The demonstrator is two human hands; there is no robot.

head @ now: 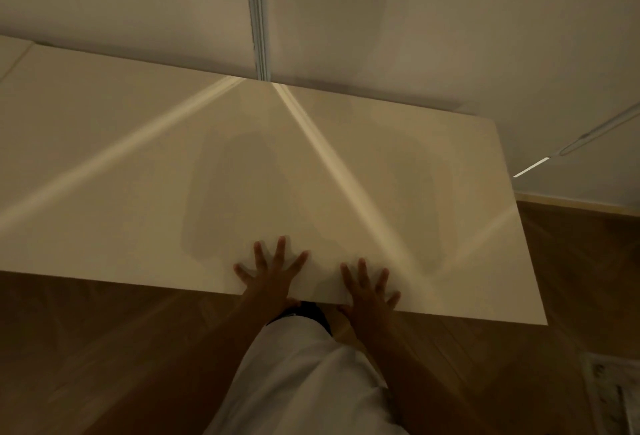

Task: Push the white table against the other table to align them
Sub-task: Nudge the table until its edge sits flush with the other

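The white table [138, 164] fills the middle of the view, its glossy top crossed by bright light streaks. My left hand [270, 273] lies flat on the top near the front edge, fingers spread, thumb at the rim. My right hand [369, 291] rests flat beside it, fingers spread, thumb at the rim. Neither hand holds anything. A corner of another pale table [12, 50] shows at the far left, close to the white table's back left corner; the seam between them is dim and partly cut off by the frame.
A white partition wall [381, 19] with a vertical metal strip [258, 19] stands right behind the table. Wooden floor [104, 348] lies below and to the right. A patterned rug edge [609, 396] sits at the lower right. My white-clad leg [304, 382] is under the front edge.
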